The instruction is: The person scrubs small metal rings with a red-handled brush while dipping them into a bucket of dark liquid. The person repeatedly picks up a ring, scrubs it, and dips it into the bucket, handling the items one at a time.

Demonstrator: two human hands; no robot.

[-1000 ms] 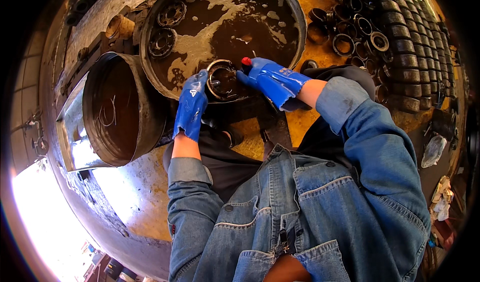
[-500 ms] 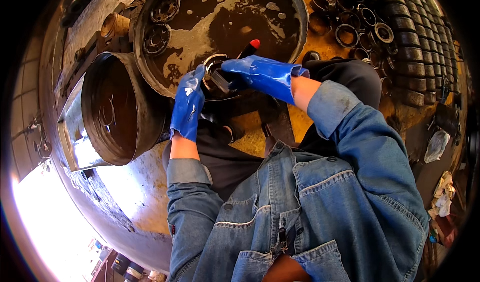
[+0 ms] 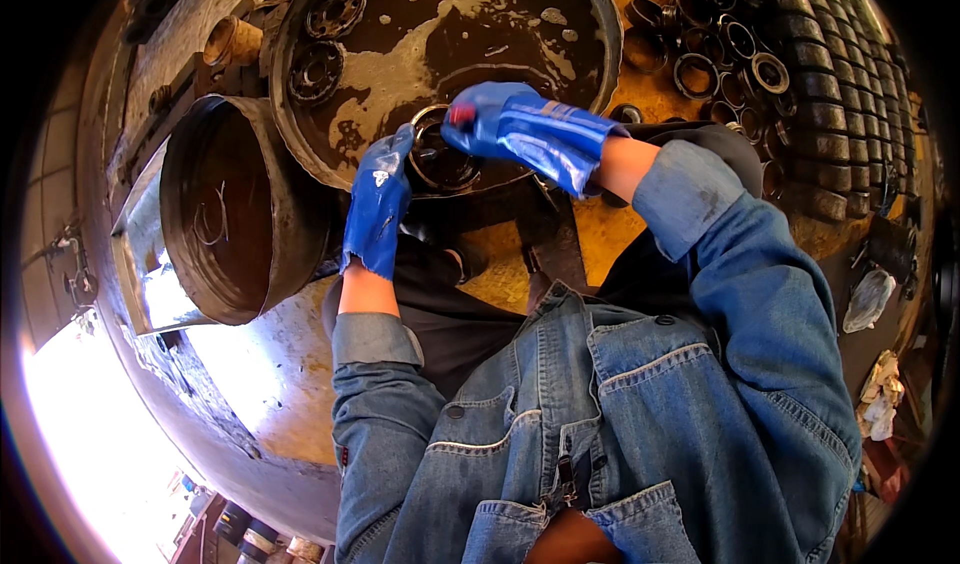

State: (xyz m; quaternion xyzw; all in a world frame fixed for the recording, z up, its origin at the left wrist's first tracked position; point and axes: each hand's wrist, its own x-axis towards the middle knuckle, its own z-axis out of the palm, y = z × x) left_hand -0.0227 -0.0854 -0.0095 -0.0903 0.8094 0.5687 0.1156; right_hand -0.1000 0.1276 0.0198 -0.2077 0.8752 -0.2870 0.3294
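Observation:
A round metal ring, open in the middle, is held at the near edge of a wide basin of dark liquid. My left hand, in a blue rubber glove, is closed on the ring's left rim. My right hand, gloved the same way, is wrapped round a brush, whose red handle end shows at the knuckles. The brush's working end is hidden by that hand, over the ring's right side. Two dark ring-shaped parts lie at the basin's left side.
On the left a metal drum lies tilted, its mouth toward me. Several loose metal rings lie on the floor at the far right, beside stacked rows of dark cylindrical parts. A rusty can stands beyond the drum.
My right hand has turned and swung the brush, so its red end now points left instead of away. More of the ring shows. My left hand keeps its place.

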